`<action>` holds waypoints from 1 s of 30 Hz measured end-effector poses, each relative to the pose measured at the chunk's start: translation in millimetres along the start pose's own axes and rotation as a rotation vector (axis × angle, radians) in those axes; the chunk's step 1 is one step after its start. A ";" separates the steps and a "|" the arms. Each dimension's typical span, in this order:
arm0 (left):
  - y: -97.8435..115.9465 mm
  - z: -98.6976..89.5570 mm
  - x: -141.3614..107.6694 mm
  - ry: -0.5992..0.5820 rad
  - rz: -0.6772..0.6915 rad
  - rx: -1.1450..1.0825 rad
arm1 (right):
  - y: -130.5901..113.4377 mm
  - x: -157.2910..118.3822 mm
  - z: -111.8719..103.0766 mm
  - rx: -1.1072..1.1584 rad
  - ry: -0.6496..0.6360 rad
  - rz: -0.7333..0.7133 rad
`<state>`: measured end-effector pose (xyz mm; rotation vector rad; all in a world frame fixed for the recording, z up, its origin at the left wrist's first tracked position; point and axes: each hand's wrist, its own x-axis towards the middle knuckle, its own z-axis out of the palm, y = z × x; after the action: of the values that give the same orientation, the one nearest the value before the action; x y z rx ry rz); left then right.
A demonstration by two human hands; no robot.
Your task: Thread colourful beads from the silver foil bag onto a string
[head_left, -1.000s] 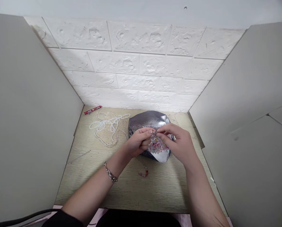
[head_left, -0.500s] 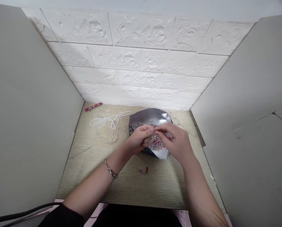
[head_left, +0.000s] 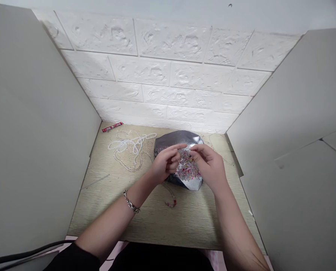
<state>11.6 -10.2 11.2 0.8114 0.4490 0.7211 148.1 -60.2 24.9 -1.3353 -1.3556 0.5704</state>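
Left hand (head_left: pixel 167 162): over the near left part of the silver-lined pouch (head_left: pixel 182 137). One finger points out toward the right hand (head_left: pixel 212 167); the other fingers are curled toward the palm. Cannot tell whether anything is held in them.

Right hand: over the right side of the pouch, thumb and index fingertips brought close together, the rest loosely bent. Any item between the tips is too small to confirm. The fingertips of the two hands are apart, with a small gap between them.

Pouch: on the counter (head_left: pixel 145 226), mouth open, dark outside. Loose small beads (head_left: pixel 188 171), mixed pink, red and clear, lie on its silvery lining, below the hands.

Short beaded string (head_left: pixel 172 204): near side of pouch, pink and red beads at its curved end.

Left of pouch: white bead strands (head_left: pixel 125 144), looped and tangled; a pearly bead strand (head_left: pixel 126 165) curves on the near side of them. Red patterned item (head_left: pixel 112 127) in the far left corner, type unclear. Thin straight rod (head_left: pixel 96 181) near the left edge.

Far right of pouch: fine thread (head_left: pixel 210 140), faint. Chain bracelet (head_left: pixel 131 203) on left wrist. White brick-patterned wall (head_left: pixel 156 71) behind; grey panels (head_left: pixel 29 113) on both sides.
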 end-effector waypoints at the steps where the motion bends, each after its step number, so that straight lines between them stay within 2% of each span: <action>1: -0.5 0.7 0.0 0.015 0.035 0.043 | 1.0 0.9 0.4 0.053 0.000 0.040; 6: -5.5 2.9 1.4 0.058 0.195 0.280 | 8.6 6.6 3.9 0.437 -0.040 0.244; 10: -8.5 2.6 -2.0 0.120 0.380 0.656 | 12.0 8.6 8.0 0.703 -0.046 0.381; 13: -7.7 5.4 -8.4 0.162 0.502 0.951 | 11.3 8.1 10.0 0.845 -0.064 0.440; 16: -6.0 9.1 -12.9 0.197 0.587 1.045 | 10.7 6.7 11.6 0.894 -0.127 0.449; 18: -5.3 10.4 -13.3 0.251 0.626 1.016 | 11.1 5.8 12.9 0.866 -0.153 0.440; 20: -4.6 10.9 -12.0 0.296 0.602 0.939 | 11.3 4.9 14.2 0.764 -0.141 0.399; 26: 1.8 12.0 -7.8 0.267 0.351 0.589 | 7.6 2.2 14.6 0.195 -0.046 0.089; 30: 3.5 10.2 -7.2 0.224 0.173 0.407 | 4.4 0.6 11.7 0.045 -0.039 -0.065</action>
<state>11.6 -18.8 20.8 1.1668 0.7487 0.9010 139.4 -54.6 17.8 -1.2454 -1.4052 0.5818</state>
